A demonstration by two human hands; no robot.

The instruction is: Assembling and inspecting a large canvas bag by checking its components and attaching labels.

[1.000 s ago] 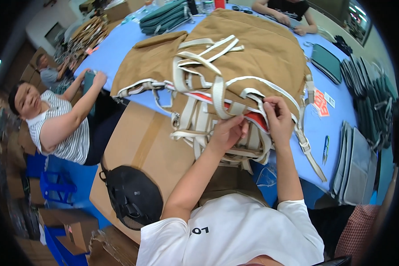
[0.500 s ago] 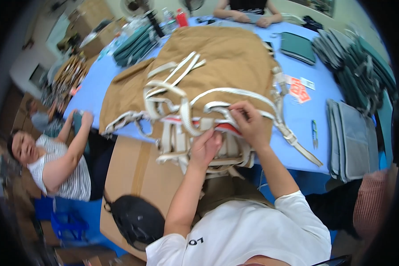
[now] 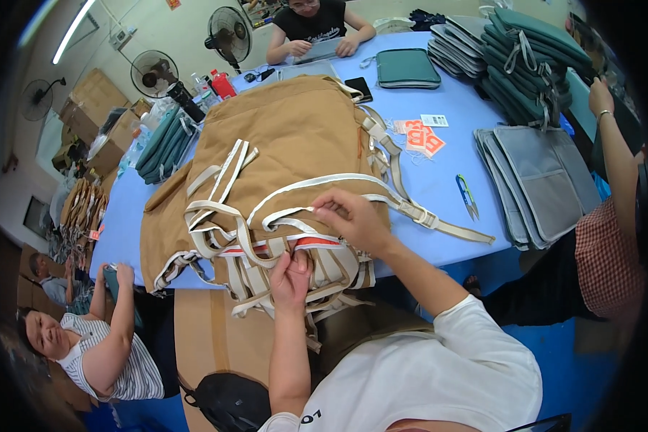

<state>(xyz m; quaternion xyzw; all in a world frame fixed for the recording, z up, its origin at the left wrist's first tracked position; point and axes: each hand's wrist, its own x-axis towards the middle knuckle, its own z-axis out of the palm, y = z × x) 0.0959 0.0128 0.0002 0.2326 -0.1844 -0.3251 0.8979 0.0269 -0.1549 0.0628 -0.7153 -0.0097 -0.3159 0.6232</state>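
A brown canvas backpack (image 3: 281,133) with cream webbing straps and white piping lies on the table before me. My left hand (image 3: 291,277) is closed at its near edge, thumb and fingers gripping the bag beside a red strip (image 3: 315,242). My right hand (image 3: 354,222) is at the white-edged strap (image 3: 284,214) on top, thumb and forefinger pinched together near its end. Whatever lies between those fingertips is too small to make out. Several cream straps (image 3: 327,277) hang in a bundle over the table's near edge, partly behind my left hand.
Right of the backpack lie orange tags (image 3: 425,140) and thread snips (image 3: 468,196). Grey folded bags (image 3: 547,180) and green bags (image 3: 533,65) are piled further right. A carton (image 3: 201,324) and black bag (image 3: 230,403) stand near my left. Co-workers are at the left, far side and right.
The view has shifted, bringing more of the far wall and fans in. My left hand stays at the red strip; my right hand stays pinched by the white-edged strap.
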